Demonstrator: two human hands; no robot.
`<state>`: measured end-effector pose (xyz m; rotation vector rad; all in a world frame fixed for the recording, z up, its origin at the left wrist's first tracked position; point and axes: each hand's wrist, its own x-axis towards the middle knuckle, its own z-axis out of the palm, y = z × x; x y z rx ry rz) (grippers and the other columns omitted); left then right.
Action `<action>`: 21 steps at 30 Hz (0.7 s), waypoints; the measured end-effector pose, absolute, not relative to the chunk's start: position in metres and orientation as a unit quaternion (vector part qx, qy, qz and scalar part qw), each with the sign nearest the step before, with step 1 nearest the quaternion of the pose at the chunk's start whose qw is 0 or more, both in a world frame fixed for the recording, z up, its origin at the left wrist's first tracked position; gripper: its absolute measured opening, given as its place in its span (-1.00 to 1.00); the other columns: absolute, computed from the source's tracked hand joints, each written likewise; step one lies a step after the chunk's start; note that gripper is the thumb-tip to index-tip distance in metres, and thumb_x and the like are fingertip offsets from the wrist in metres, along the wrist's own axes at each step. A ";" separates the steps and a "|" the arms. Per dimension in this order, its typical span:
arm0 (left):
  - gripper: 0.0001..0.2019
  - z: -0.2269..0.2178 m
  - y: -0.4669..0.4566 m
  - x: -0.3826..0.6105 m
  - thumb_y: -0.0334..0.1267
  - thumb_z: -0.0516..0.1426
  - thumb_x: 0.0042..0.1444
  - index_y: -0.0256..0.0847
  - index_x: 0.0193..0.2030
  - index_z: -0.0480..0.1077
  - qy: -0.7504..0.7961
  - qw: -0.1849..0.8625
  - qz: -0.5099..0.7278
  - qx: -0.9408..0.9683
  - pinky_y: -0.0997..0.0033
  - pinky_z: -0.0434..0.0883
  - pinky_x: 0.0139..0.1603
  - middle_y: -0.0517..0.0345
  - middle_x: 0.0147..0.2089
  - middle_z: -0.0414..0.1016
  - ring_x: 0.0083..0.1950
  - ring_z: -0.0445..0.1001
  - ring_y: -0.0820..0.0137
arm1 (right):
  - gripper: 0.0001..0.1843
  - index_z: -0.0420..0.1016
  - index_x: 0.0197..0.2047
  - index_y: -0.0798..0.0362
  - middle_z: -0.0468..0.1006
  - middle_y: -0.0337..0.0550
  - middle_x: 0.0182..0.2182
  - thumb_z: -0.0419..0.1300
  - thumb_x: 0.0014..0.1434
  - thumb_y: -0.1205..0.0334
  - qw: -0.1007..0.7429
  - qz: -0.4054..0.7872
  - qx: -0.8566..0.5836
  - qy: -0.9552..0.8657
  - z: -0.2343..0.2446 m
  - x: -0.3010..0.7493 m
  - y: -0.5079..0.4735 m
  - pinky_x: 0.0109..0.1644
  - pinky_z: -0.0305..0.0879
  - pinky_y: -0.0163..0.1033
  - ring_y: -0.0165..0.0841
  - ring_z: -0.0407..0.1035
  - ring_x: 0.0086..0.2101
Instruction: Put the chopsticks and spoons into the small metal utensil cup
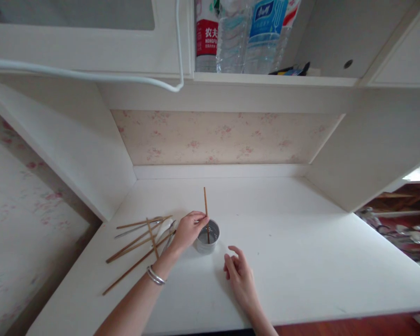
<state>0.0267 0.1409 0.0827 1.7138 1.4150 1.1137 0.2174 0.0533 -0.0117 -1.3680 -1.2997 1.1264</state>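
Observation:
My left hand (189,229) pinches a wooden chopstick (206,200) near its middle. The chopstick stands almost upright, its lower end inside a round grey cup-shaped holder (205,248). To the right of the holder, my right hand (241,277) is over the table with thumb and index finger apart and the other fingers loosely curled; nothing is in it. Left of my left hand lies a loose, crossed pile of several wooden chopsticks (135,273), with a white spoon (165,227) and thin metal utensils (135,229) among them. My left forearm partly hides the pile.
The white tabletop (301,261) sits in a niche between side panels, with floral wallpaper (224,137) behind. Above, an open shelf holds plastic bottles (231,42), and a white cable (133,77) hangs across the upper left.

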 end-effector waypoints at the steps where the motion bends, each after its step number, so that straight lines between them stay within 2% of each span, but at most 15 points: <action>1: -0.73 0.084 0.140 0.027 -0.05 0.12 0.17 -0.17 -0.25 0.57 0.540 0.326 0.424 0.650 0.35 0.44 0.02 0.09 -0.13 0.59 -0.07 0.54 0.32 | -0.51 0.26 0.05 0.06 0.38 -0.35 -0.58 0.04 0.25 -0.15 0.452 0.456 -0.556 -0.528 -0.011 0.217 0.053 -0.49 0.18 -0.34 -0.40 0.24 -0.58; 6: -0.74 0.082 0.143 0.027 -0.06 0.13 0.16 -0.17 -0.24 0.56 0.534 0.323 0.410 0.665 0.35 0.42 0.04 0.09 -0.12 0.59 -0.07 0.53 0.32 | -0.52 0.25 0.05 0.06 0.38 -0.35 -0.58 0.04 0.26 -0.14 0.449 0.450 -0.557 -0.535 -0.011 0.217 0.054 -0.47 0.19 -0.34 -0.40 0.25 -0.57; 11: -0.66 0.080 0.139 0.026 0.00 0.15 0.14 -0.18 -0.09 0.50 0.531 0.372 0.422 0.635 0.31 0.43 0.02 0.03 -0.01 0.54 -0.01 0.51 0.28 | -0.51 0.22 0.08 0.06 0.39 -0.36 -0.57 0.04 0.26 -0.13 0.450 0.442 -0.562 -0.535 -0.011 0.216 0.054 -0.48 0.19 -0.34 -0.40 0.24 -0.58; 16: -0.38 0.072 0.117 0.013 0.03 0.23 0.06 -0.14 0.23 0.25 0.504 0.446 0.439 0.595 0.16 0.34 0.18 -0.10 0.25 0.31 0.25 0.31 0.16 | -0.51 0.21 0.10 0.05 0.37 -0.38 -0.58 0.04 0.26 -0.12 0.444 0.433 -0.569 -0.540 -0.009 0.215 0.051 -0.48 0.19 -0.34 -0.40 0.24 -0.58; 21: -0.11 0.035 0.091 0.008 -0.04 0.35 -0.08 -0.11 0.34 0.02 0.486 0.458 0.478 0.570 0.04 0.21 0.29 -0.16 0.36 0.07 0.35 0.15 0.08 | -0.49 0.20 0.13 0.06 0.37 -0.38 -0.58 0.03 0.27 -0.10 0.429 0.422 -0.578 -0.552 -0.006 0.212 0.052 -0.46 0.20 -0.33 -0.40 0.24 -0.57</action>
